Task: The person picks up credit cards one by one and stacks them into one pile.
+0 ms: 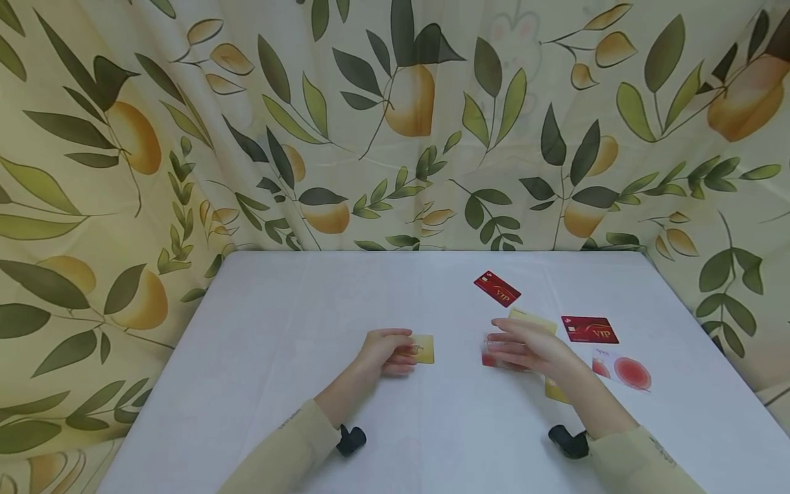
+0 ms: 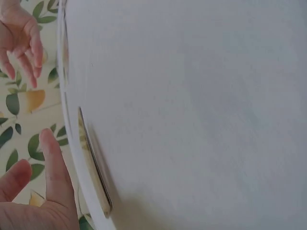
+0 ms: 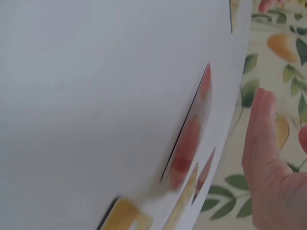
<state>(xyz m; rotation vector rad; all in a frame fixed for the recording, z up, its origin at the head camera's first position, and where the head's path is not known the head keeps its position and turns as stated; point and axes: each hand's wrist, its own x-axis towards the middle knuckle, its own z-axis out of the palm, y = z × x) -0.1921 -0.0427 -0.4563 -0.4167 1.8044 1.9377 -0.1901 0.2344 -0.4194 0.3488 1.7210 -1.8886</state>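
Observation:
My left hand (image 1: 387,353) hovers just left of a gold card (image 1: 426,348) and partly covers it. In the left wrist view that gold card (image 2: 93,167) lies on the table, with the fingers apart from it and holding nothing. Over a red-and-white card (image 1: 489,358) I see my right hand (image 1: 533,346), fingers stretched out to the left. The right wrist view shows its straight fingers (image 3: 261,124) raised beside the red-patterned card (image 3: 192,134), gripping nothing. One gold card (image 1: 533,318) peeks out behind this hand, another gold card (image 1: 555,392) under the wrist.
Two red VIP cards lie to the right, one red card (image 1: 497,289) farther back, the other red card (image 1: 589,330) beside the right hand. Near the right forearm is a white card with a pink circle (image 1: 622,370). A patterned curtain (image 1: 395,158) borders the white table (image 1: 308,295).

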